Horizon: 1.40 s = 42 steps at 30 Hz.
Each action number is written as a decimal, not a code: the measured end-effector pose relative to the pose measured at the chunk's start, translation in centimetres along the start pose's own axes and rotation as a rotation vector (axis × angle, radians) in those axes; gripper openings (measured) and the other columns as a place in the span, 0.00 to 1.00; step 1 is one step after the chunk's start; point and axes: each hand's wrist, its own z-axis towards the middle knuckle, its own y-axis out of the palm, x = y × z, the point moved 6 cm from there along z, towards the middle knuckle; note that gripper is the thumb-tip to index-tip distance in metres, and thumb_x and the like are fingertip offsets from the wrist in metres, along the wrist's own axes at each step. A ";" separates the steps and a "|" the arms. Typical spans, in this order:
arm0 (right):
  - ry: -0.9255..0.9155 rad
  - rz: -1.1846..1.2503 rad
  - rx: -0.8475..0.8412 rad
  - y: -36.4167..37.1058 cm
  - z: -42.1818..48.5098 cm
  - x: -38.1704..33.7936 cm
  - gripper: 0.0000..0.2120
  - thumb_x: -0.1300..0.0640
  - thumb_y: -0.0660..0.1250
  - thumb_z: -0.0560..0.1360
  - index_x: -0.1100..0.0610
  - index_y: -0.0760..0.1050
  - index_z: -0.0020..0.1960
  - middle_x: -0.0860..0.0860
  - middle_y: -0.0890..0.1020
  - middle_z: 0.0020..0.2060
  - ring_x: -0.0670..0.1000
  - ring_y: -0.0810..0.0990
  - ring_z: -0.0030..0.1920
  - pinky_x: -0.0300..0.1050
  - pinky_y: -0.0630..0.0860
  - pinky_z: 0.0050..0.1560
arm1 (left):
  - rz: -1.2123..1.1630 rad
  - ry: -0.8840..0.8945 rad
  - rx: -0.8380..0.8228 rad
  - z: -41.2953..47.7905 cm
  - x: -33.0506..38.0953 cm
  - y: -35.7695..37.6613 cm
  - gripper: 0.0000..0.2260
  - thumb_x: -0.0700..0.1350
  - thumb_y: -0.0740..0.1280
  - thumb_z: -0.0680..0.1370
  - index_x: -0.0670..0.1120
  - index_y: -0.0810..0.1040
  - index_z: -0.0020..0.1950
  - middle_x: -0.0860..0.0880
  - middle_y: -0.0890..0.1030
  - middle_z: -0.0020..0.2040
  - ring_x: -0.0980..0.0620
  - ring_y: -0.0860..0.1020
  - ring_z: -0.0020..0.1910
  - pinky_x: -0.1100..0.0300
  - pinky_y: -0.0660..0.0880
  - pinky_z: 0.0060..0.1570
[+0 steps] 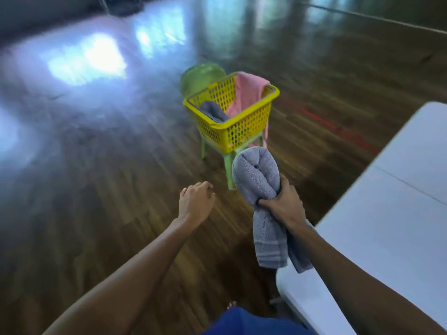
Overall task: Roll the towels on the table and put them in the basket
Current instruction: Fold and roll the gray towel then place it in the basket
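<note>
Head view: right hand (281, 205) grips a rolled grey towel (257, 175) around its middle, fingers and thumb curled tight on it. Roll end points up and forward; the loose tail hangs below the fist, near the white table (399, 213) corner. Yellow basket (242, 128) sits on a green plastic chair (229, 163) ahead on the wood floor, apart from the towel. It already holds a grey towel (214, 112), and a pink towel (246, 93) drapes over its far rim.

Step looks like carry-and-drop. To do it well: keep the squeeze so the roll doesn't unwind, tuck the tail, bring it over the rim, lower into the free space beside the grey one, then let go.

Right arm extended forward, wrist above the towel. Left hand (196, 201) out front, holding nothing, fingers loosely curled.
</note>
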 end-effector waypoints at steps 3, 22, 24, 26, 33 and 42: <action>-0.041 -0.002 0.005 2.2 2.5 -4.3 0.45 0.37 0.72 0.54 0.40 0.61 0.69 0.49 0.75 0.53 0.55 0.78 0.51 0.53 0.76 0.48 | -0.002 -0.016 0.018 3.6 -2.9 -2.5 0.11 0.48 0.64 0.76 0.51 0.80 0.56 0.49 0.82 0.54 0.47 0.78 0.55 0.53 0.70 0.59; -0.005 0.074 0.124 12.1 33.6 -21.0 0.43 0.41 0.74 0.56 0.40 0.62 0.68 0.48 0.76 0.54 0.57 0.78 0.54 0.51 0.75 0.47 | -0.057 0.034 -0.065 40.3 -13.4 -3.8 0.09 0.49 0.64 0.76 0.54 0.80 0.54 0.53 0.81 0.52 0.49 0.78 0.55 0.54 0.72 0.55; 0.000 0.062 0.139 12.5 37.3 -22.7 0.45 0.40 0.73 0.55 0.40 0.61 0.69 0.49 0.76 0.56 0.56 0.78 0.54 0.53 0.77 0.48 | -0.066 0.048 -0.084 44.4 -14.2 -4.0 0.09 0.49 0.64 0.76 0.54 0.80 0.54 0.53 0.80 0.52 0.49 0.78 0.55 0.53 0.71 0.55; -0.010 0.027 0.143 12.8 41.2 -24.6 0.46 0.40 0.74 0.55 0.42 0.61 0.71 0.51 0.75 0.58 0.57 0.77 0.55 0.53 0.77 0.49 | -0.071 0.061 -0.104 48.7 -14.9 -3.8 0.09 0.48 0.64 0.77 0.54 0.79 0.55 0.53 0.80 0.52 0.49 0.77 0.55 0.53 0.71 0.56; -0.052 -0.117 0.137 16.7 56.4 -28.7 0.49 0.38 0.73 0.54 0.44 0.60 0.72 0.52 0.76 0.59 0.58 0.77 0.56 0.56 0.77 0.52 | -0.038 0.121 -0.176 65.3 -17.6 0.0 0.13 0.47 0.63 0.77 0.51 0.78 0.61 0.48 0.78 0.58 0.44 0.74 0.60 0.50 0.70 0.57; 0.080 -0.467 0.086 22.5 67.3 -29.6 0.56 0.39 0.76 0.59 0.48 0.49 0.78 0.53 0.69 0.67 0.63 0.71 0.64 0.59 0.69 0.60 | 0.080 0.173 -0.375 77.8 -20.7 6.4 0.18 0.47 0.62 0.77 0.47 0.71 0.67 0.45 0.73 0.63 0.42 0.69 0.65 0.46 0.67 0.60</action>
